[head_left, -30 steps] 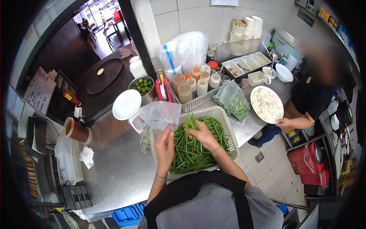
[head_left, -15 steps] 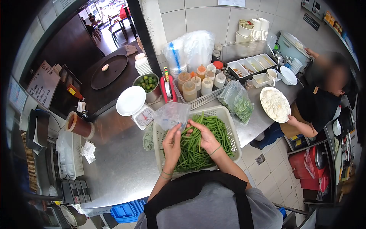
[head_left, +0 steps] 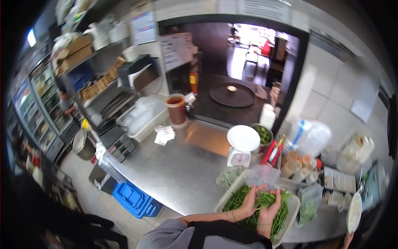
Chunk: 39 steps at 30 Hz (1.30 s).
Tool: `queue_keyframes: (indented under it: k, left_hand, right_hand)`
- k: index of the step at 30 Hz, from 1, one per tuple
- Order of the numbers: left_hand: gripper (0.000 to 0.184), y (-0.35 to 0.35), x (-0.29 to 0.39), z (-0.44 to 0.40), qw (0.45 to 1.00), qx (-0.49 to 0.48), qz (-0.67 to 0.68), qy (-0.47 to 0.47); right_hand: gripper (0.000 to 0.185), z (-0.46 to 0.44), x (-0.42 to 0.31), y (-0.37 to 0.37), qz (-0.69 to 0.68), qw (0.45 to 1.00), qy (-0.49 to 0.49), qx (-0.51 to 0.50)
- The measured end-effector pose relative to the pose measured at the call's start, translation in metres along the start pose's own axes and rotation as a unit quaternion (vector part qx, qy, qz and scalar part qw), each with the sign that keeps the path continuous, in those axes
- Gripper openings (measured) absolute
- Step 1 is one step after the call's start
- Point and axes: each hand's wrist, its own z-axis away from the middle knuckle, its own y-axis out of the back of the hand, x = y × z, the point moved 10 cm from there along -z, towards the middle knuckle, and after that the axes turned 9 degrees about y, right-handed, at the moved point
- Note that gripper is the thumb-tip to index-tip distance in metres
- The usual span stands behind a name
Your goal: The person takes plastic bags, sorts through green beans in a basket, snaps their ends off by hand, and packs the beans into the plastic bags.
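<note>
A white plastic basket full of green beans stands at the counter's near edge. Over its far side, my left hand pinches the lower edge of a clear plastic bag. Beside it, my right hand is closed around a small bunch of beans, close under the bag's edge. Motion blur softens the fingertips. Just left of the basket lies a crumpled greenish cloth.
Behind the basket stand a white dial scale, a pot of green limes and several sauce bottles. A bag of leafy greens lies to the right. A co-worker's hand holds a plate of rice. A blue bin sits below the counter.
My view has swung left, so the basket and both hands appear farther right and lower. The shelves and fridges at left have come into view. Both hands stay at the bag and beans.
</note>
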Motion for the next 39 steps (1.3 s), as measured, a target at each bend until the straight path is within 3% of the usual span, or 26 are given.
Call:
queue_keyframes:
  k: [2,5,9,10,11,12,13,14,15,16,19,22,23,26,30,31,35,38,39]
  left_hand:
    - [0.053,0.000,0.001,-0.004,1.000,-0.018,-0.008,-0.006]
    - [0.051,-0.007,0.009,-0.003,0.996,-0.039,-0.060,-0.044]
    - [0.043,-0.017,0.038,0.015,0.955,-0.026,-0.292,-0.036]
    - [0.036,-0.011,0.048,0.006,0.928,-0.071,-0.341,-0.132]
    - [0.027,-0.004,0.058,0.007,0.906,-0.043,-0.400,-0.129]
    - [0.022,-0.007,0.078,0.019,0.864,-0.015,-0.462,-0.201]
    - [0.021,-0.019,0.093,0.035,0.821,0.012,-0.532,-0.205]
    - [0.026,-0.029,0.106,0.045,0.714,0.017,-0.626,-0.315]
    - [0.038,-0.035,0.111,0.049,0.674,0.017,-0.664,-0.323]
    - [0.042,-0.041,0.112,0.053,0.682,0.009,-0.657,-0.321]
    - [0.053,-0.055,0.113,0.063,0.694,-0.002,-0.650,-0.312]
    - [0.058,-0.064,0.111,0.067,0.694,-0.023,-0.655,-0.298]
    - [0.058,-0.067,0.112,0.070,0.694,-0.036,-0.652,-0.304]
    - [0.053,-0.066,0.112,0.071,0.706,-0.024,-0.646,-0.289]
    - [0.044,-0.052,0.103,0.059,0.751,-0.003,-0.606,-0.262]
    - [0.036,-0.057,0.102,0.062,0.729,-0.014,-0.604,-0.321]
    - [0.025,-0.045,0.090,0.052,0.798,-0.022,-0.549,-0.249]
    - [0.022,-0.032,0.094,0.050,0.840,0.002,-0.480,-0.254]
    - [0.020,-0.027,0.089,0.046,0.863,-0.005,-0.460,-0.209]
  right_hand:
    - [0.006,0.002,0.004,-0.007,-0.007,0.999,-0.014,-0.036]
    - [0.009,0.011,0.014,-0.017,-0.034,0.997,-0.070,-0.001]
    - [0.011,-0.006,0.013,0.001,-0.067,0.984,-0.152,-0.066]
    - [0.009,-0.002,-0.001,-0.004,-0.055,0.984,-0.148,-0.081]
    - [0.007,0.004,-0.013,-0.018,-0.042,0.985,-0.140,-0.091]
    - [0.006,0.009,-0.023,-0.030,-0.029,0.986,-0.130,-0.097]
    - [0.008,0.011,-0.036,-0.033,0.030,0.991,-0.093,-0.093]
    - [0.011,0.013,-0.046,-0.036,0.088,0.991,-0.060,-0.086]
    - [0.010,0.018,-0.049,-0.044,0.157,0.980,-0.048,-0.111]
    - [0.009,0.022,-0.051,-0.050,0.224,0.964,-0.042,-0.138]
    - [0.015,0.039,-0.025,-0.054,0.295,0.904,-0.149,-0.272]
    - [0.031,0.040,-0.013,-0.030,0.361,0.879,-0.169,-0.262]
    - [0.047,0.033,-0.015,-0.020,0.379,0.884,-0.142,-0.233]
    - [0.054,0.031,-0.033,-0.024,0.394,0.894,-0.074,-0.201]
    - [0.048,0.037,-0.031,-0.035,0.552,0.784,0.012,-0.285]
    - [0.050,0.035,-0.036,-0.044,0.581,0.704,0.215,-0.348]
    - [0.053,0.038,-0.035,-0.052,0.647,0.674,0.180,-0.309]
    - [0.047,0.047,-0.032,-0.062,0.664,0.654,0.160,-0.323]
    - [0.044,0.046,-0.032,-0.060,0.668,0.652,0.173,-0.314]
